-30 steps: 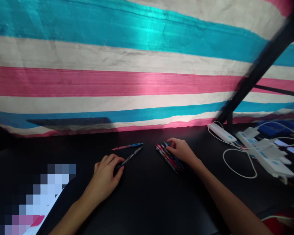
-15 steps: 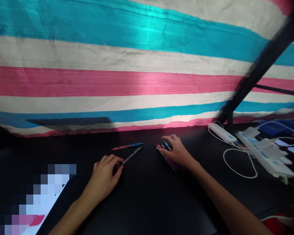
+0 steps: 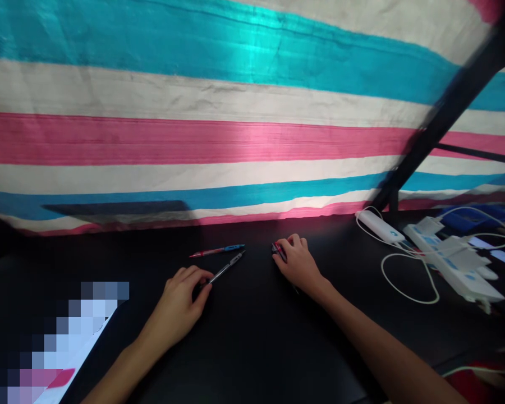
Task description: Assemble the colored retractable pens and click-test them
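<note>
My left hand (image 3: 184, 297) pinches the near end of a clear pen with a grey grip (image 3: 228, 266), which lies slanted on the black table (image 3: 244, 336). Just beyond it rests a second pen (image 3: 217, 251), red at one end and blue at the other. Over to the right, my right hand (image 3: 298, 261) is curled around a bunch of pens (image 3: 278, 251) on the tabletop. Red and dark ends poke out past the fingers; most of the bunch is hidden beneath the palm.
A white power strip (image 3: 454, 264) with plugs and looping white cables lies at the right, beside a white device (image 3: 379, 225). Behind it sits a blue object (image 3: 471, 217). A lit, partly pixelated screen (image 3: 88, 336) is at lower left. Striped sheeting (image 3: 235, 140) hangs behind the table.
My right hand's fingers have closed over the bunch of pens, covering more of it. My left hand and the two pens by it have stayed in place.
</note>
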Motion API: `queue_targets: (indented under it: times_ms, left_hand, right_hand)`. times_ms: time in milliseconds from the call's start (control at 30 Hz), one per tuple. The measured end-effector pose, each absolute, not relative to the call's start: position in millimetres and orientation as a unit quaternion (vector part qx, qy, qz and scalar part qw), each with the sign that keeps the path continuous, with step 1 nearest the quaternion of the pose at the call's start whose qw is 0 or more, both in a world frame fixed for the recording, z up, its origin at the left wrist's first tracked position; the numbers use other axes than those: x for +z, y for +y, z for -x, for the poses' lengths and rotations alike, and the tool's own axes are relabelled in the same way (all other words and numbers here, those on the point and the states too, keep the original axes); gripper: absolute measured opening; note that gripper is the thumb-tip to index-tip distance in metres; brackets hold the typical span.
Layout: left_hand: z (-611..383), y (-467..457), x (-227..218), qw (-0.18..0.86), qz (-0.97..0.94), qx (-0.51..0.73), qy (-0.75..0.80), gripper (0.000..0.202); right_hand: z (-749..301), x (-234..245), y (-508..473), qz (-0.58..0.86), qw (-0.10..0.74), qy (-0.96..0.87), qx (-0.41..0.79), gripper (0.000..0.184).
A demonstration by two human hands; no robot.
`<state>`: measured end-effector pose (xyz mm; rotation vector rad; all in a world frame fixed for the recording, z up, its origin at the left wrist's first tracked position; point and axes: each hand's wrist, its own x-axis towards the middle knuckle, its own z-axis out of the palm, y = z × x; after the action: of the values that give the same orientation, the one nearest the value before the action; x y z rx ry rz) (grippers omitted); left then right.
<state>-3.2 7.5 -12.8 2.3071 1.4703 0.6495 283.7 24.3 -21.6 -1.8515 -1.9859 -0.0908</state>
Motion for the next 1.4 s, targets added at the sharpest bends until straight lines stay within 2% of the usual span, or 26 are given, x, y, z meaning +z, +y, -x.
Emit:
queue_targets:
  times_ms: [167, 300, 500, 600, 667, 800, 933, 1100, 1267, 1400]
  left_hand:
    - [2.8, 5.5, -6.2, 0.275, -0.774, 0.267, 0.504, 0.025]
    - [2.6, 3.1, 1.9, 0.409, -0.698, 0.297, 0.508, 0.029]
    - [-10.9, -8.3, 5.2, 0.624, -0.521, 0.401, 0.423, 0.027]
    - [-23.5, -18.4, 4.8, 0.669, -0.523, 0.37, 0.377, 0.03]
    - [-30.0, -23.3, 4.1, 0.661, -0.56, 0.339, 0.367, 0.021]
    - [-34.0, -24.7, -0.1, 0.598, -0.597, 0.345, 0.41, 0.022]
    - [-31.8, -21.4, -4.3, 0.553, -0.629, 0.346, 0.423, 0.021]
    - [-24.9, -17.3, -1.7, 0.544, -0.627, 0.353, 0.431, 0.022]
    - [-11.2, -9.3, 8.0, 0.545, -0.568, 0.433, 0.44, 0.028]
    - [-7.4, -5.6, 10.2, 0.524, -0.569, 0.44, 0.456, 0.027]
  right_hand:
    - [-282.3, -21.5, 23.6, 0.674, 0.215, -0.705, -0.051, 0.03]
    - [-277.9, -13.6, 21.0, 0.632, 0.285, -0.72, -0.042, 0.031]
    - [-251.8, 12.5, 0.5, 0.47, 0.372, -0.791, 0.12, 0.018]
    - [-231.2, 19.2, -15.1, 0.388, 0.384, -0.816, 0.192, 0.016]
    - [-220.9, 18.3, -22.7, 0.356, 0.39, -0.82, 0.22, 0.013]
    - [-215.1, 10.9, -26.2, 0.36, 0.412, -0.798, 0.253, 0.014]
    - [-216.3, 5.3, -24.7, 0.351, 0.385, -0.8, 0.298, 0.015]
    - [-219.1, 5.2, -22.8, 0.372, 0.392, -0.794, 0.277, 0.013]
    - [-240.1, 11.9, -10.4, 0.407, 0.438, -0.766, 0.235, 0.013]
    - [-254.1, 9.8, -1.5, 0.418, 0.475, -0.741, 0.225, 0.023]
